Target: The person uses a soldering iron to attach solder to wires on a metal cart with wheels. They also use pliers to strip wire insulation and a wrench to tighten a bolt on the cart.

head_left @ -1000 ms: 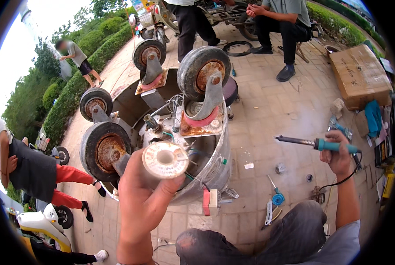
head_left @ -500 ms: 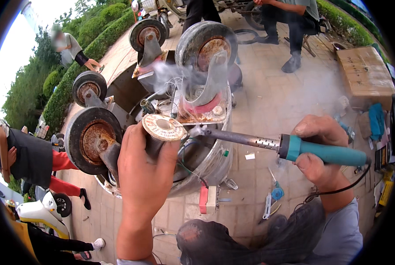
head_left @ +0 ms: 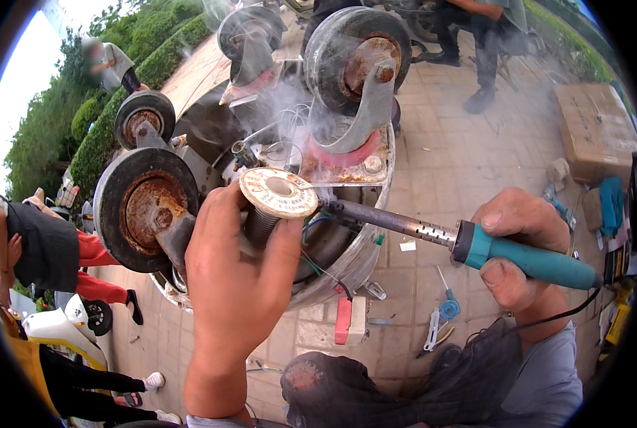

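My left hand (head_left: 236, 264) is closed round a spool of solder wire (head_left: 279, 191) with a pale printed rim. In my right hand (head_left: 524, 246) is a soldering iron (head_left: 539, 264) with a teal handle, a perforated metal sleeve and a cord trailing from its end. Its tip meets the right side of the spool's rim, where smoke rises; whether it touches solder there I cannot make out. Behind and under both hands lies an upturned round metal machine body (head_left: 357, 260) with rusty caster wheels (head_left: 151, 210). Thin wires (head_left: 325, 267) run inside it.
A red and white switch block (head_left: 352, 321) hangs by a wire at the machine's near side. On the paving lie a screwdriver (head_left: 448, 307) and a utility knife (head_left: 431, 332). A cardboard box (head_left: 596, 132) sits at far right. People stand at the left and sit at the back.
The view has shifted slightly, so the machine's upper wheels sit further right. The spool and the iron's tip have stayed together. Smoke has spread more widely around the casters.
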The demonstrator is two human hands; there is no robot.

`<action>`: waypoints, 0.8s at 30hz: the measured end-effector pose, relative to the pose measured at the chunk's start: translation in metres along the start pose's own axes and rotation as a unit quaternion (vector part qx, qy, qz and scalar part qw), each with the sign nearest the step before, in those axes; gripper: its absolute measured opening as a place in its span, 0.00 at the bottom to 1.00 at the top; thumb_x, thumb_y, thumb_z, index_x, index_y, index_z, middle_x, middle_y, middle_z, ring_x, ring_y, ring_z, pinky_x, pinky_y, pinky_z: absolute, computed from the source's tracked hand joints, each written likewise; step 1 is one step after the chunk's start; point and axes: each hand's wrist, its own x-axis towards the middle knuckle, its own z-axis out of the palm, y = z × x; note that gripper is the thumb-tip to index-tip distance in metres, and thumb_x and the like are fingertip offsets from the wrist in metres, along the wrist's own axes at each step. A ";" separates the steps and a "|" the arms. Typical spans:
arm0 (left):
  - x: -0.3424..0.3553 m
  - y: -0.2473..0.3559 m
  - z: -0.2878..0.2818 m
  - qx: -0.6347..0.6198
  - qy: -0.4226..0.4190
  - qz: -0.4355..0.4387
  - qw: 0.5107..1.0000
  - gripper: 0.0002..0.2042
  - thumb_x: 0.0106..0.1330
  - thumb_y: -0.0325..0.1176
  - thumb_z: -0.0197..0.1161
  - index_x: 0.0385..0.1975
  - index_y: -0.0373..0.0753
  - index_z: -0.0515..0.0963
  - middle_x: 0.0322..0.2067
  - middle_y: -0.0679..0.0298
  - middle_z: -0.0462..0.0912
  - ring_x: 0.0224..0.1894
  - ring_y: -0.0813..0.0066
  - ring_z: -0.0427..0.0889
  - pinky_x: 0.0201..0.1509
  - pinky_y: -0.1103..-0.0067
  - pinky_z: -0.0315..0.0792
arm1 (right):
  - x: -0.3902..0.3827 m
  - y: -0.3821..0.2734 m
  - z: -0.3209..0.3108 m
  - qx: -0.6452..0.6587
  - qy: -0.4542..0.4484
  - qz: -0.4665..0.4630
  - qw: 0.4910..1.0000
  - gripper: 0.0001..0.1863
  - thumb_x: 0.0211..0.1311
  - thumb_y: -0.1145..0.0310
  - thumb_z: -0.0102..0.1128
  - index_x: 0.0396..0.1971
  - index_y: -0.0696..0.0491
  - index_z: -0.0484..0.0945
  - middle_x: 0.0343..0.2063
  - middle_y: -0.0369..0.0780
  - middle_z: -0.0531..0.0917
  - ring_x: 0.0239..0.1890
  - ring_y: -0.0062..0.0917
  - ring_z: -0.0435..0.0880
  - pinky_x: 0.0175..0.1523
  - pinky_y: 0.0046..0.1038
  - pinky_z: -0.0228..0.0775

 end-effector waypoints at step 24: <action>0.002 -0.004 0.002 0.025 -0.015 0.033 0.999 0.16 0.56 0.25 0.67 0.43 0.30 0.75 0.36 0.53 0.78 0.36 0.57 0.78 0.41 0.72 0.71 | 0.001 0.004 0.000 0.003 0.012 0.015 1.000 0.19 0.45 0.66 0.69 0.37 0.58 0.77 0.26 0.41 0.81 0.22 0.22 0.77 0.26 0.22 0.67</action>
